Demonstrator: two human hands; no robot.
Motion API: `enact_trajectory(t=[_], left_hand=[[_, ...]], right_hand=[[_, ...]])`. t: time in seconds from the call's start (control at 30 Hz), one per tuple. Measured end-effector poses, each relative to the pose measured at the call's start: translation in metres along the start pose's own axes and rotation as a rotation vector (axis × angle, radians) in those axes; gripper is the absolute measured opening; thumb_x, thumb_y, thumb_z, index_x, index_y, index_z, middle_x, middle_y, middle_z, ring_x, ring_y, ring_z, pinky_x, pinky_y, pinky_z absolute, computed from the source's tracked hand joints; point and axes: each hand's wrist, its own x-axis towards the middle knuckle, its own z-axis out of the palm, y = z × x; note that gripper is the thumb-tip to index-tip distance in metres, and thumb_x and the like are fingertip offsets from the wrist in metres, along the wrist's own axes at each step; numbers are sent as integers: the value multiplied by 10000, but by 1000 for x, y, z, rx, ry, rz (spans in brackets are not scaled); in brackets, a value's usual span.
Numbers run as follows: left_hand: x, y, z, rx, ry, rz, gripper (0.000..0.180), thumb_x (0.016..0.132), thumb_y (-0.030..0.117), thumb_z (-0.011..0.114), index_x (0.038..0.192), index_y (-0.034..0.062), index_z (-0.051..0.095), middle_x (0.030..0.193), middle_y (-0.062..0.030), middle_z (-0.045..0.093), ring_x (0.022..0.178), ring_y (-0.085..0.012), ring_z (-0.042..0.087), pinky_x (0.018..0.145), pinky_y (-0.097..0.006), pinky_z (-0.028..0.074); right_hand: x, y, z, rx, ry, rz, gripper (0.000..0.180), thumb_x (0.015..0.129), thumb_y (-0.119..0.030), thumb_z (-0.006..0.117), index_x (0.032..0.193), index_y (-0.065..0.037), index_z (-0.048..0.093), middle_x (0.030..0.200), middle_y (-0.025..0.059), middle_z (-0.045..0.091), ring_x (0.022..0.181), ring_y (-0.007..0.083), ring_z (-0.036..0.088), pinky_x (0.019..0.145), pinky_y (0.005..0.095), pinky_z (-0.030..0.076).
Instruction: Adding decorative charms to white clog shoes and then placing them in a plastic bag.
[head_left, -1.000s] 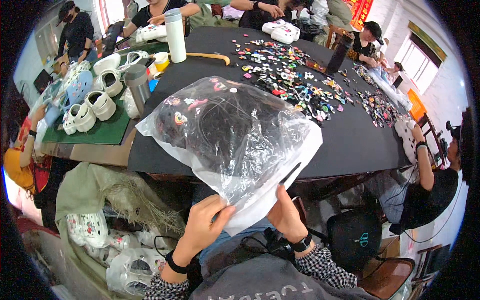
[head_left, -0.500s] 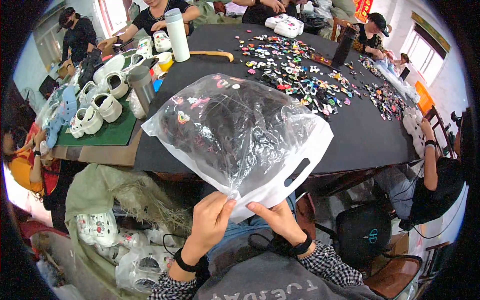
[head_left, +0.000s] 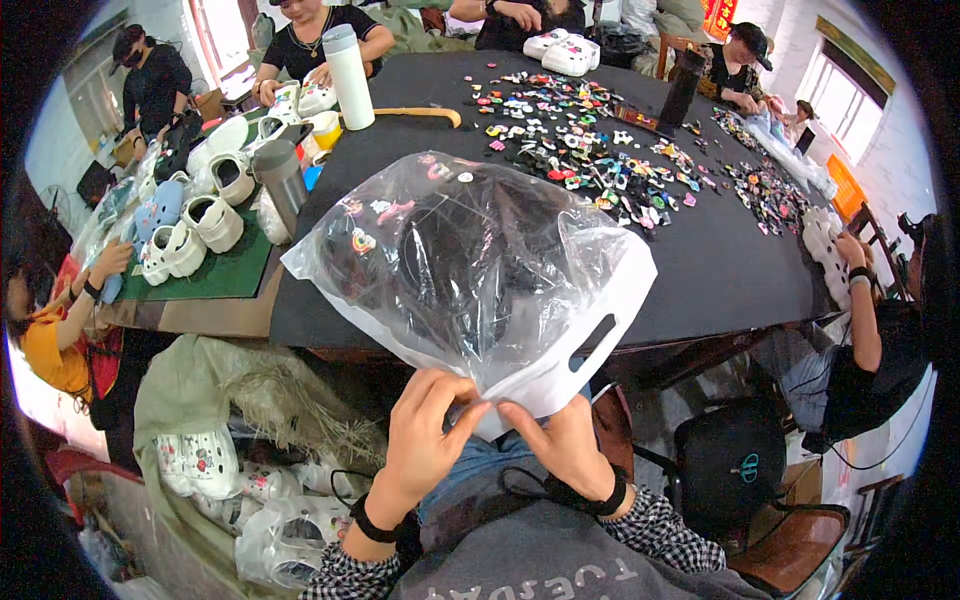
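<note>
Pinching a clear plastic bag (head_left: 490,300) at its nearest corner, two-handed

Gripping the corner between thumb and curled fingers with the left hand (head_left: 425,430); clasping the white margin just beside with the right hand (head_left: 570,450), thumb on top, remaining fingers hidden behind the plastic. Held out, spread wide, over the near edge of the black table (head_left: 730,285); impossible to tell whether touching it. Blurred by creases and glare: small coloured shapes (head_left: 362,241) at the bag's far left, not clearly inside, beneath or printed. Partly covered by the bag: the near fringe of a heap of small coloured charms (head_left: 570,130). Half buried in olive sacking (head_left: 175,385), lower left: white clogs (head_left: 195,465), some blurred by wrapping. Cropped at the top: a person in black (head_left: 530,22).

Compared with one second ago: right hand moved inward from the bag's right edge, thumbs now nearly meeting; handle slot (head_left: 592,342) gaping instead of narrowed to a slit.
</note>
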Motion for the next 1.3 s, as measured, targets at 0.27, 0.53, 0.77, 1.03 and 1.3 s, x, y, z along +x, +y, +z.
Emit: enact_trajectory(t=[0.27,0.53,0.77,1.03,1.3], left_hand=[[2,11,4,-80,166,46,180,750,-26,704,861,5,565,868,-108,586,754,-194,563,699,-277,456],[3,2,12,-576,168,-322,189,818,30,694,936,-13,553,835,-54,596,777,-92,536,712,-254,460],[8,9,3,-197,14,-202,126,820,46,686,841,-33,591,700,-69,565,641,-117,530,613,-258,429],[7,11,0,-166,84,-185,89,799,21,667,793,-25,591,735,-90,594,671,-166,561,632,-271,435],[0,16,2,-134,192,-60,68,779,-28,666,830,-11,626,796,-89,586,736,-186,560,684,-268,433]], right_hand=[[-6,10,4,429,36,239,225,865,-42,652,1075,33,623,1023,69,676,895,137,632,781,284,499],[13,13,13,770,-47,241,180,890,-12,621,1067,11,645,1021,15,654,936,82,588,803,249,490],[11,13,3,777,-93,259,174,880,-25,642,1051,9,649,996,20,664,921,89,598,813,257,490],[18,9,5,750,-112,286,171,864,-30,663,1032,3,655,972,26,669,898,106,600,805,275,482],[1,20,8,446,-35,184,196,884,-73,638,1061,12,628,946,80,674,886,141,606,801,298,472]])
